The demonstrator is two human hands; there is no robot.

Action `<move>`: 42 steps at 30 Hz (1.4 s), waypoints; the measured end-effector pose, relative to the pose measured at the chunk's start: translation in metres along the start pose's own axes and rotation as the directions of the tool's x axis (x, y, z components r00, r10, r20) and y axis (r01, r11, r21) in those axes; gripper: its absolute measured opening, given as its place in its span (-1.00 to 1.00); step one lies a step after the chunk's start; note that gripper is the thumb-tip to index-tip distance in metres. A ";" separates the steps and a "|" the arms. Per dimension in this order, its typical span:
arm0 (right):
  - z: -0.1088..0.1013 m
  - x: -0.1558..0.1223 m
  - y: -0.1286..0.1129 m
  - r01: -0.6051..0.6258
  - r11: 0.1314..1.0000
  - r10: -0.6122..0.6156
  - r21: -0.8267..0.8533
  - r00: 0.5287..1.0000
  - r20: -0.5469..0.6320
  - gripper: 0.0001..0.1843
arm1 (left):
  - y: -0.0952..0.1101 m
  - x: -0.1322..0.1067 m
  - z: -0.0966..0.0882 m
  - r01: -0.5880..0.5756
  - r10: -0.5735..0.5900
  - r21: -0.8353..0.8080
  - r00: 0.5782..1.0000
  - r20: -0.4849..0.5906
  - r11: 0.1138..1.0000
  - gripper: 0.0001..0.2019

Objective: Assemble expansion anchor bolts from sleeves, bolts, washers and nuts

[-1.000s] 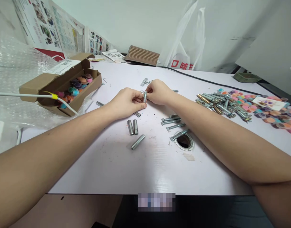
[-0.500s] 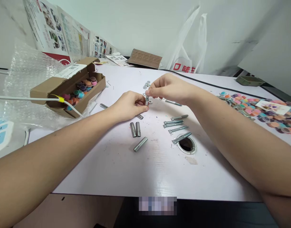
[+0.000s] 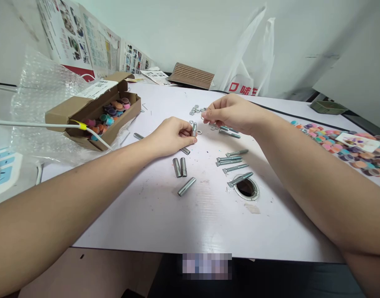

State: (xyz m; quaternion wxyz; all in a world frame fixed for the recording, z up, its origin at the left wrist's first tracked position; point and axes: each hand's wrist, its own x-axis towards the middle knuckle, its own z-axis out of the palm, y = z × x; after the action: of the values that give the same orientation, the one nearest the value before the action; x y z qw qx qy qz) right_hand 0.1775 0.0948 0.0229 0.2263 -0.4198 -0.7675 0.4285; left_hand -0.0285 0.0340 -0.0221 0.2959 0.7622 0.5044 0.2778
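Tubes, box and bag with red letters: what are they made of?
Tubes: metal, perhaps steel, smooth and silvery with bright highlights. Box: looks like cardboard, dull brown with folded flaps. Bag: probably thin plastic, white, partly see-through and creased.

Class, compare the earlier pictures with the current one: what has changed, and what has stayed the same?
The right hand has drawn away to the right from the upright metal piece; whether it pinches anything is unclear. The left hand still grips the piece. The three front sleeves and the row of bolts lie as before.
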 end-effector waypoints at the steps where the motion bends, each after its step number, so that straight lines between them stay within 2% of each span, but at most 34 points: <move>1: 0.000 0.000 0.002 -0.042 0.996 0.041 -0.082 0.999 -0.009 -0.77 | 0.000 0.000 0.000 0.000 0.000 -0.003 1.000 0.003 1.000 -0.79; 4: 0.006 0.001 0.006 -0.135 0.944 0.136 -0.301 0.991 -0.020 -0.79 | -0.001 0.001 0.000 0.003 -0.003 0.010 1.000 0.007 1.000 -0.79; 6: 0.012 0.003 0.007 -0.167 0.908 0.157 -0.383 0.986 -0.057 -0.79 | -0.001 0.001 0.000 0.000 0.000 0.018 1.000 0.007 1.000 -0.79; 9: 0.019 0.005 0.006 -0.205 0.884 0.174 -0.421 0.978 -0.112 -0.80 | -0.001 0.001 0.000 -0.002 0.002 0.021 1.000 0.005 1.000 -0.80; 17: 0.021 0.009 0.006 -0.230 0.852 0.191 -0.471 0.973 -0.129 -0.81 | -0.001 0.001 0.000 -0.010 0.010 0.018 1.000 -0.007 1.000 -0.81; 22: 0.024 0.012 0.012 -0.160 0.855 0.124 -0.493 0.987 -0.105 -0.83 | 0.000 0.001 0.001 -0.009 0.009 0.016 1.000 -0.009 1.000 -0.82; 27: 0.027 0.009 0.014 0.041 0.849 -0.041 -0.526 0.999 0.011 -0.84 | 0.001 0.001 0.002 -0.018 0.018 0.006 0.999 -0.027 1.000 -0.82; 33: 0.022 0.009 0.018 0.117 0.825 -0.030 -0.553 0.986 0.163 -0.84 | 0.003 -0.001 0.000 0.012 -0.012 0.000 1.000 -0.011 1.000 -0.83; 39: 0.022 0.006 0.022 0.157 0.815 -0.086 -0.558 0.985 0.152 -0.87 | 0.003 -0.002 0.000 0.002 -0.002 0.016 1.000 -0.022 1.000 -0.83; 42: 0.020 0.004 0.021 0.155 0.846 -0.099 -0.510 0.986 0.136 -0.86 | 0.003 -0.002 -0.001 0.001 0.000 0.030 1.000 -0.024 1.000 -0.81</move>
State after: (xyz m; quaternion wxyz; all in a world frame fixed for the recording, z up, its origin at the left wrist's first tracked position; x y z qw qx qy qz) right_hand 0.1708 0.0952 -0.0058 0.0923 -0.3904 -0.8913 0.2112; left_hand -0.0279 0.0311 -0.0199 0.2786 0.7631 0.5120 0.2792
